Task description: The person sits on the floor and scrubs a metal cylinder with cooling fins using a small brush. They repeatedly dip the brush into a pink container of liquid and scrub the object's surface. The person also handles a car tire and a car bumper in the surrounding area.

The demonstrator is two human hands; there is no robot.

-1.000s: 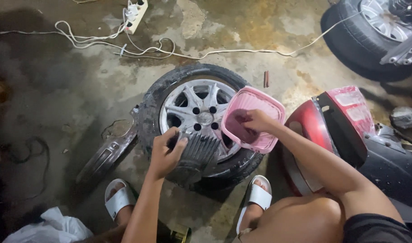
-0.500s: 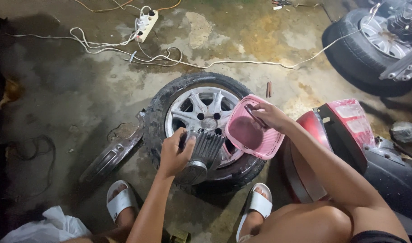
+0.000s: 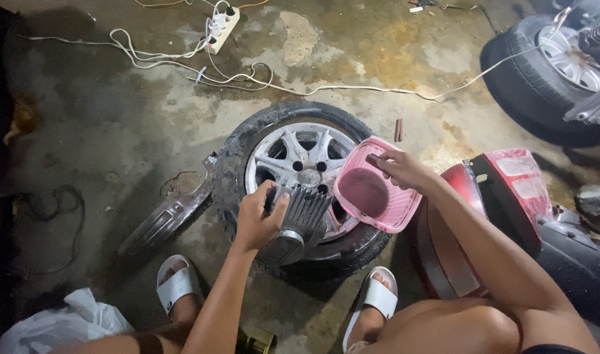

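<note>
My left hand (image 3: pixel 259 219) grips a grey ribbed metal engine part (image 3: pixel 298 223) that rests on a tyre with a silver alloy rim (image 3: pixel 293 154) lying flat on the concrete floor. My right hand (image 3: pixel 401 169) holds the rim of a pink plastic basin (image 3: pixel 373 195), tilted over the wheel's right side beside the ribbed part. The basin's inside looks dark and wet. My feet in white sandals (image 3: pixel 176 283) stand on either side of the tyre.
A red motorcycle tail (image 3: pixel 510 190) is close at the right. A second wheel (image 3: pixel 542 65) lies at the top right. White cables and a power strip (image 3: pixel 221 26) cross the floor beyond. A curved metal piece (image 3: pixel 165 219) lies left of the tyre, a white bag (image 3: pixel 63 324) at bottom left.
The basin has tilted a little further toward the ribbed part, with my right hand shifting along its rim. My left hand stays clamped on the ribbed part. The view has shifted slightly.
</note>
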